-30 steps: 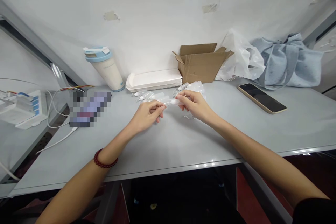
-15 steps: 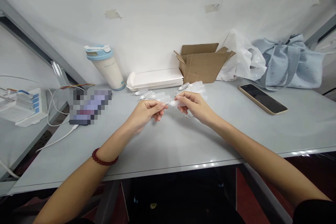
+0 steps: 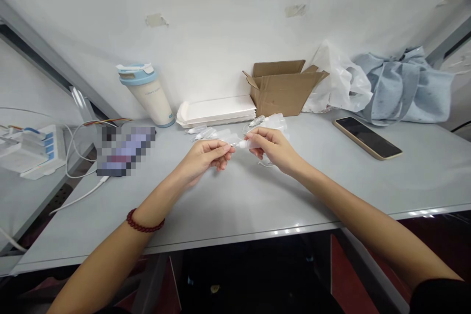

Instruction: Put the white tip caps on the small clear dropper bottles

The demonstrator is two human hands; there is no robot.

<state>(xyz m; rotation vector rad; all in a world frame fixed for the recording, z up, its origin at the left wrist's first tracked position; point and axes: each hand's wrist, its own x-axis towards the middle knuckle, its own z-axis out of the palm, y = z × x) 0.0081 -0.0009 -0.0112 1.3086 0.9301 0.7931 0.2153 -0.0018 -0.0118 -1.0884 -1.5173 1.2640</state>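
Note:
My right hand (image 3: 270,146) is closed around a small translucent squeeze bottle (image 3: 243,144), held on its side with its white neck pointing left. My left hand (image 3: 209,154) pinches a thin metallic piece at the bottle's tip; it is too small to tell exactly what it is. The fingertips of both hands are close together, just above the table. Behind them lie more small clear bottles and caps (image 3: 221,134), and another group of bottles (image 3: 274,121) lies in front of the cardboard box. A thin white loop shows below my right fingers.
At the back stand a blue-lidded cup (image 3: 149,95), a stack of white flat boxes (image 3: 217,109) and an open cardboard box (image 3: 281,93). A plastic bag (image 3: 336,83), a blue cloth bag (image 3: 408,88) and a phone (image 3: 368,138) are right; a blurred-out device (image 3: 127,149) with cables is left.
Both hands keep nearly the same pose, with the bottle and the thin piece still held tip to tip. The whole view has shifted very slightly.

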